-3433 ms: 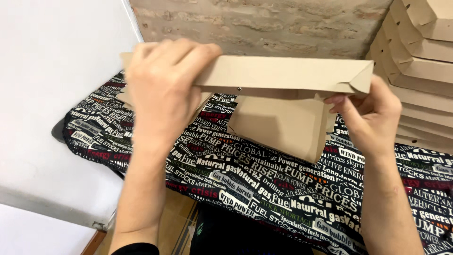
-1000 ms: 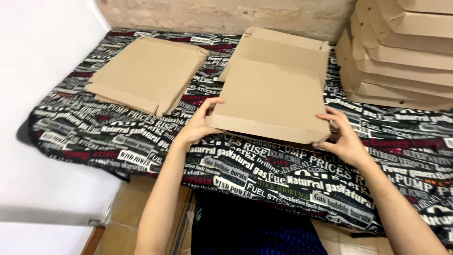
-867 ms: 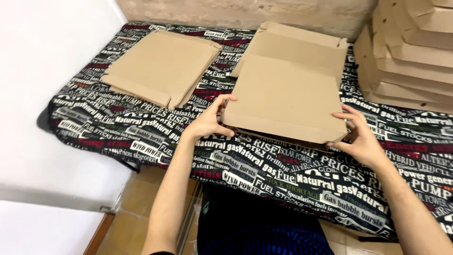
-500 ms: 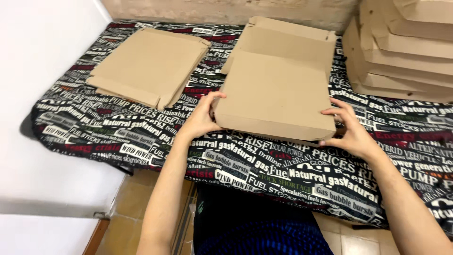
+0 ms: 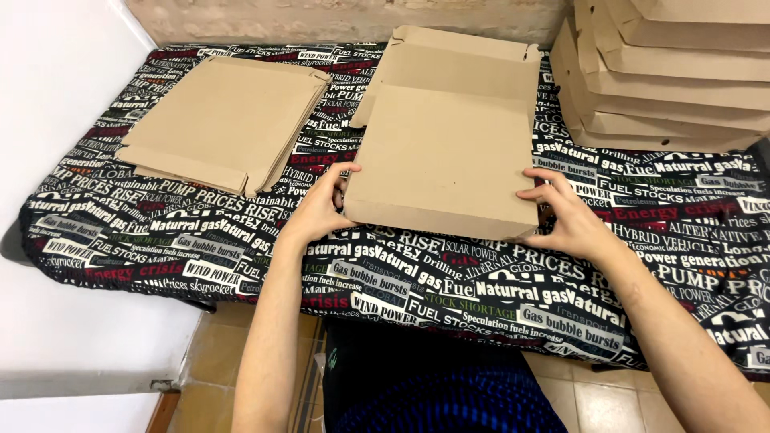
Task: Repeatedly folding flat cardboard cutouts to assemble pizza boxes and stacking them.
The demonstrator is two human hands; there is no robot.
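Now both hands, the left hand (image 5: 321, 207) and the right hand (image 5: 565, 216), grip the near corners of a flat cardboard box (image 5: 445, 152) in the middle of the frame, on the counter (image 5: 449, 281).

You look down at a desk (image 5: 120, 240) under a black cloth (image 5: 690, 265) full of white and red words; a rough, pale brick wall (image 5: 337, 18) runs along the back; a smooth white wall (image 5: 48, 88) stands on the left; tan floor tiles (image 5: 216, 353) show below the desk's edge.
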